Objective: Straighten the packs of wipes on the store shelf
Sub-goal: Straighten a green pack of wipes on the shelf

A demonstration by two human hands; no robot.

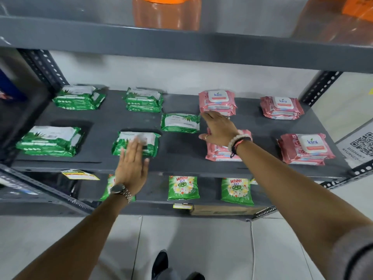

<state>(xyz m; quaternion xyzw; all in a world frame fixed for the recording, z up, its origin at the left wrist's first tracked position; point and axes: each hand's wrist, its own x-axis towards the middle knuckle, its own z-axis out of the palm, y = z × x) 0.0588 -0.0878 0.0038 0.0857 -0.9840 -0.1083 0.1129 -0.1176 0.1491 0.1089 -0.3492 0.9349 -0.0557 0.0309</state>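
On the grey shelf (181, 158) lie green wipe stacks at back left (78, 98), back middle (143, 100), front left (49, 141) and front middle (129, 141). A single green pack (180, 122) lies alone, turned round, between the rows. Pink wipe stacks sit at back (218, 102), back right (281, 107), front (217, 153) and front right (304, 148). My left hand (132, 164) rests flat with fingers spread on the front middle green stack. My right hand (219, 128) hovers open over the front pink stack, fingertips reaching the back pink stack's front edge.
The upper shelf (181, 45) overhangs closely, with orange-capped bottles (167, 13) on it. Perforated uprights (321, 87) stand at both sides. Green detergent packets (183, 187) lie on the lower shelf. A QR code sign (361, 144) is at the right.
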